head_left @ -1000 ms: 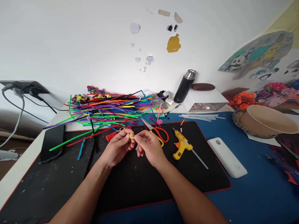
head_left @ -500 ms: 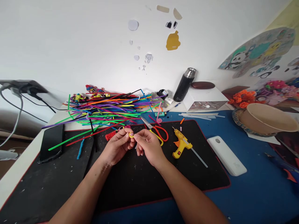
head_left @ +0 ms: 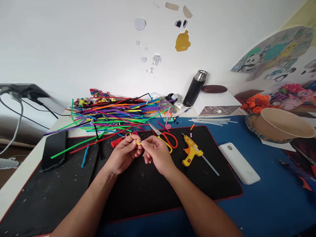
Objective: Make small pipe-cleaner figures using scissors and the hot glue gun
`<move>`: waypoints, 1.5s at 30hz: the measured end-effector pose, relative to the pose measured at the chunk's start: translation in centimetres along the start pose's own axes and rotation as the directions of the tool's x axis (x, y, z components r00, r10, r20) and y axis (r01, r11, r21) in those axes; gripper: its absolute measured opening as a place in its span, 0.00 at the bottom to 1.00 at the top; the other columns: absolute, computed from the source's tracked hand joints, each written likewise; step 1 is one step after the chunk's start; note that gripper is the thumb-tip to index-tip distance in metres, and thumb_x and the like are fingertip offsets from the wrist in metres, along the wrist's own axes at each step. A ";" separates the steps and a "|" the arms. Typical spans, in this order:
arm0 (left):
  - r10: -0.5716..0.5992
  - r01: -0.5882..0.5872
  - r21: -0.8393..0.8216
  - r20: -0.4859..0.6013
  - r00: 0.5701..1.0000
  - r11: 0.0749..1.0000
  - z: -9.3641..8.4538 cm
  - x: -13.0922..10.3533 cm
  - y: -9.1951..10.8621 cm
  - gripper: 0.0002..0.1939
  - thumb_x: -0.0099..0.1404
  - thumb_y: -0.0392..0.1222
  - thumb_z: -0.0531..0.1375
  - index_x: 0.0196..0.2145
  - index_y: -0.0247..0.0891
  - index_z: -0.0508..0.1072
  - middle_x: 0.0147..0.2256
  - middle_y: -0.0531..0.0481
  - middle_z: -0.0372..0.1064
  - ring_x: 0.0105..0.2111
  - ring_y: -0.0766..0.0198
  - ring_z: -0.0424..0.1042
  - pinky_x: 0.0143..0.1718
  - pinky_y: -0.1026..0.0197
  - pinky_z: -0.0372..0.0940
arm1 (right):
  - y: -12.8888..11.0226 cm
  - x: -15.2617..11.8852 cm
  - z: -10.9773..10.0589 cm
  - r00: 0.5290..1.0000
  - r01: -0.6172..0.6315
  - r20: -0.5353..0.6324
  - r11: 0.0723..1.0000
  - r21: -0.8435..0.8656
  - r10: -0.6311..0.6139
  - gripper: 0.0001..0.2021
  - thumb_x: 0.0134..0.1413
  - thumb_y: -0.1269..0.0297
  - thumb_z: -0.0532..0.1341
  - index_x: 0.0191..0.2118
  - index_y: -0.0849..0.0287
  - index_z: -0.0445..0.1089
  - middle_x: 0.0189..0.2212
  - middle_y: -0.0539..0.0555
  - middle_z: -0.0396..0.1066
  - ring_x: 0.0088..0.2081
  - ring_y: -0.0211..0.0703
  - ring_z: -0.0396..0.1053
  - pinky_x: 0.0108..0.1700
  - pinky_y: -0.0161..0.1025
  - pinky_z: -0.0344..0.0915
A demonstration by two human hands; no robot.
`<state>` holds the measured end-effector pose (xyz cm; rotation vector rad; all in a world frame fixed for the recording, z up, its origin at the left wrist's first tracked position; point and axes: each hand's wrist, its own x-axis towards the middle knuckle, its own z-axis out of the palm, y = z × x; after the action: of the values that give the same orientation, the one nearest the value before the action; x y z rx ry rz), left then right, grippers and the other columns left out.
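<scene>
Between my fingertips is a small yellow pipe cleaner piece (head_left: 138, 142), curled into a ring. My left hand (head_left: 125, 154) pinches it from the left, and my right hand (head_left: 158, 153) pinches its right side; both are closed. Scissors (head_left: 165, 137) with red and yellow handles lie just beyond my right hand, their blades pointing to the far left. Partly hidden behind my left hand is a red coiled piece (head_left: 116, 142). To the right, a yellow glue gun (head_left: 191, 150) rests on the black mat (head_left: 143, 200) with a clear glue stick in its back.
A heap of coloured pipe cleaners (head_left: 118, 112) lies along the wall. A phone (head_left: 54, 151) is at left, a white power bank (head_left: 239, 163) at right. A black flask (head_left: 195, 89) stands behind, near a white box (head_left: 217, 102). A beige bowl (head_left: 287, 121) sits far right.
Both hands keep their pinch on the yellow piece, almost still. The whole view has shifted very slightly, with the surroundings a little higher in the picture.
</scene>
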<state>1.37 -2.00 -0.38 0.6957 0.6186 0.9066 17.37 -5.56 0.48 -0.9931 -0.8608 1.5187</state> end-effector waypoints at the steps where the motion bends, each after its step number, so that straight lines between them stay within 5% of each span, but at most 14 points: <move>1: 0.000 0.000 0.002 0.000 1.000 1.000 0.0 0.0 0.1 0.10 0.62 0.42 0.74 0.38 0.36 0.80 0.28 0.50 0.74 0.27 0.67 0.72 0.27 0.68 0.66 | -0.1 0.0 0.0 1.000 0.001 0.001 1.000 -0.002 -0.001 0.17 0.56 0.48 0.69 0.32 0.57 0.68 0.15 0.40 0.62 0.15 0.33 0.63 0.17 0.30 0.55; 5: 0.052 -0.045 0.093 -0.076 0.996 0.995 -0.1 0.0 0.5 0.15 0.60 0.44 0.75 0.42 0.37 0.81 0.31 0.49 0.77 0.28 0.66 0.73 0.30 0.67 0.67 | -0.5 -0.2 -0.4 1.000 0.015 -0.009 1.000 0.013 -0.015 0.18 0.57 0.48 0.69 0.32 0.57 0.68 0.15 0.39 0.61 0.14 0.32 0.63 0.17 0.29 0.54; 10: 0.127 -0.082 0.428 -0.078 0.989 0.900 0.1 -0.3 0.9 0.13 0.63 0.48 0.73 0.40 0.39 0.80 0.34 0.49 0.78 0.33 0.62 0.74 0.36 0.62 0.69 | -0.6 -0.1 -1.4 0.992 0.092 -0.090 0.994 0.056 -0.087 0.16 0.57 0.50 0.70 0.34 0.57 0.68 0.15 0.39 0.60 0.14 0.32 0.62 0.18 0.29 0.56; 16: 0.180 -0.269 0.850 0.207 0.961 0.454 0.5 -0.7 0.9 0.06 0.68 0.46 0.67 0.38 0.41 0.81 0.36 0.49 0.77 0.37 0.58 0.73 0.42 0.56 0.66 | -0.5 0.0 -1.5 0.985 0.140 -0.105 0.988 0.057 -0.134 0.16 0.58 0.50 0.70 0.34 0.57 0.69 0.15 0.39 0.60 0.14 0.32 0.62 0.19 0.29 0.57; 21: 0.128 -0.473 0.865 0.457 0.880 0.169 0.9 -0.8 0.7 0.04 0.71 0.43 0.65 0.37 0.44 0.80 0.36 0.49 0.77 0.42 0.56 0.71 0.46 0.55 0.64 | -0.6 -0.1 -1.2 0.987 0.144 -0.082 0.989 0.033 -0.141 0.16 0.59 0.50 0.70 0.33 0.57 0.69 0.15 0.39 0.59 0.14 0.32 0.61 0.17 0.30 0.57; 25: 0.068 -0.525 0.850 0.521 0.851 0.046 1.1 -0.8 0.2 0.04 0.72 0.38 0.63 0.37 0.44 0.78 0.36 0.51 0.78 0.42 0.55 0.69 0.48 0.53 0.62 | -0.7 -0.6 -1.1 0.994 0.101 -0.052 0.995 -0.017 -0.101 0.18 0.57 0.48 0.70 0.33 0.57 0.68 0.15 0.39 0.59 0.14 0.33 0.60 0.16 0.31 0.57; 29: 0.157 -0.470 0.881 0.457 0.876 0.055 1.0 -1.0 0.7 0.06 0.72 0.45 0.64 0.38 0.43 0.78 0.38 0.48 0.77 0.43 0.53 0.70 0.46 0.53 0.63 | -0.9 -1.3 -1.2 0.996 0.076 -0.040 0.990 -0.120 -0.081 0.20 0.57 0.45 0.69 0.33 0.57 0.69 0.14 0.39 0.59 0.13 0.32 0.59 0.19 0.32 0.58; 34: 0.334 -0.434 0.877 0.354 0.874 0.207 0.7 -1.2 1.7 0.10 0.71 0.50 0.65 0.45 0.43 0.77 0.40 0.49 0.77 0.42 0.54 0.72 0.47 0.53 0.64 | -1.1 -1.8 -1.7 0.995 0.057 -0.066 0.971 -0.233 -0.074 0.20 0.58 0.44 0.68 0.33 0.58 0.68 0.13 0.40 0.60 0.13 0.31 0.58 0.18 0.31 0.53; 45: 0.407 -0.526 0.839 0.436 0.803 0.140 1.3 -1.2 1.4 0.03 0.71 0.43 0.64 0.40 0.44 0.78 0.36 0.49 0.79 0.39 0.55 0.74 0.49 0.52 0.63 | -0.9 -2.5 -2.3 0.998 0.034 -0.042 0.943 -0.330 -0.050 0.17 0.60 0.49 0.66 0.33 0.58 0.69 0.15 0.41 0.62 0.14 0.31 0.57 0.19 0.31 0.51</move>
<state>1.08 -2.77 1.71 2.1679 0.8499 1.0138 20.03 -7.84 0.70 -1.2406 -1.1175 1.3322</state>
